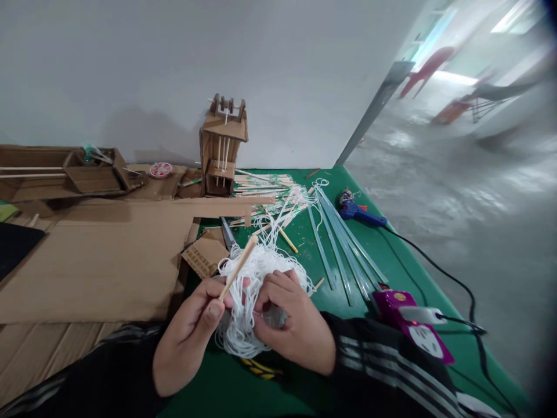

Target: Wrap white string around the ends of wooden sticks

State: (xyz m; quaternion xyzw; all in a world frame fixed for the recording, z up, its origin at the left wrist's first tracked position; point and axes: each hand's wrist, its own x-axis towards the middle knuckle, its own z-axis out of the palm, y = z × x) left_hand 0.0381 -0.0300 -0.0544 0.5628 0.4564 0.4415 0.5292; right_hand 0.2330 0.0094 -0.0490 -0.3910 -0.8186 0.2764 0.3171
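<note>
My left hand (pixel 198 325) is closed on a thin wooden stick (pixel 241 261), pinched between thumb and fingers and tilted up to the right. Under and between both hands lies a loose tangled heap of white string (pixel 265 261). My right hand (pixel 291 322) has its fingers curled and pressed together at the heap's right side, pinching strands of the string. What exactly sits between those fingertips is partly hidden. From the heap, more string trails back toward several scattered sticks (pixel 261 183). A yellow-and-black object (pixel 261 368) lies partly hidden below the heap.
Glue sticks (pixel 343 244) and a blue glue gun (pixel 361 215) lie on the green table (pixel 326 348). A purple power strip (pixel 400 313) has a white plug in it. Cardboard sheets (pixel 96 255) cover the left. A cardboard tower (pixel 221 145) stands by the wall.
</note>
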